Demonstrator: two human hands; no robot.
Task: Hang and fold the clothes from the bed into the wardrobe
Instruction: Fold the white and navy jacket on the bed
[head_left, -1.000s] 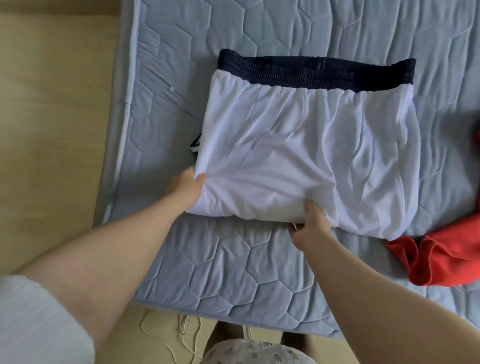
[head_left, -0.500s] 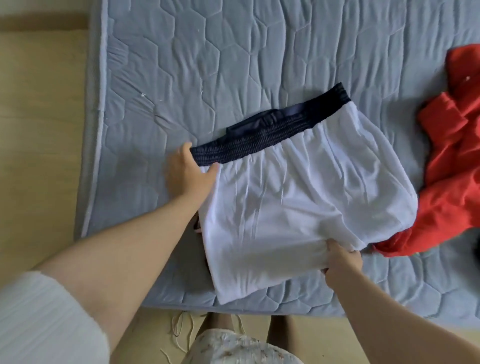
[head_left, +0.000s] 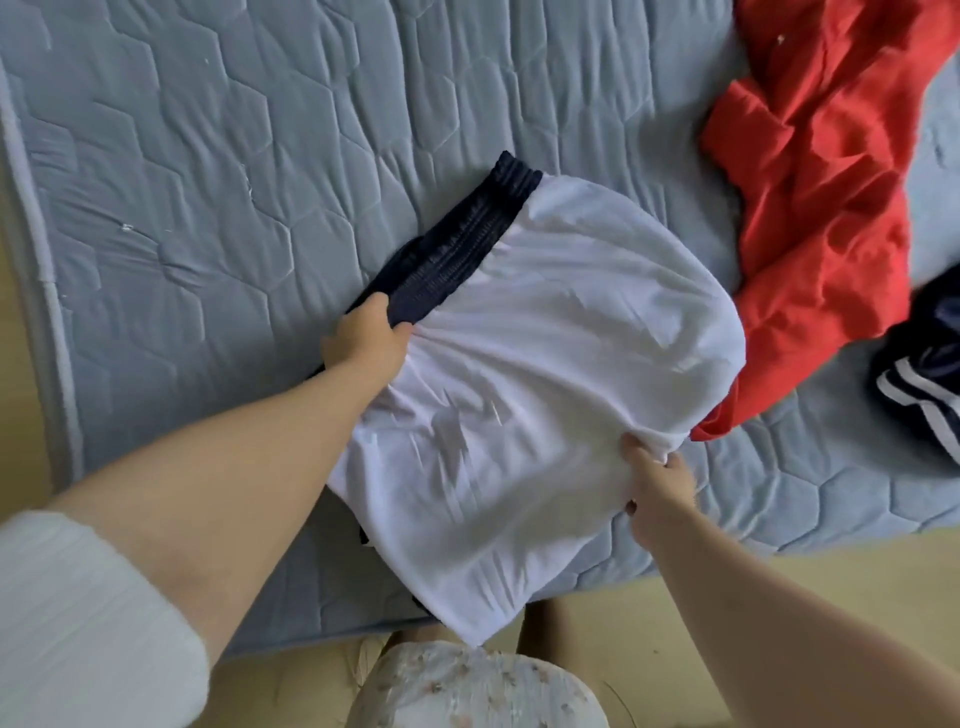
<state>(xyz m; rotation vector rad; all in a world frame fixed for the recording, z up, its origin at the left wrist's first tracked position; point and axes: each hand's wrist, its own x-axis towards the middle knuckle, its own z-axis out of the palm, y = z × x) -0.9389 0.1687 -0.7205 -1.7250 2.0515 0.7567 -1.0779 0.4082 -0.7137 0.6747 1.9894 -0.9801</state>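
Left hand (head_left: 366, 343) grips shorts (head_left: 545, 389) | right hand (head_left: 657, 483) pinches shorts | one red garment (head_left: 821, 208), one navy garment (head_left: 930, 384)

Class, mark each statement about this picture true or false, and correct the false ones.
1. The left hand grips the white shorts at their navy waistband. True.
2. The red garment lies on the mattress, to the right of the shorts. True.
3. The right hand rests flat on the red garment. False: it pinches the shorts' white edge.
4. The navy garment at the right edge is plain. False: it has white stripes.
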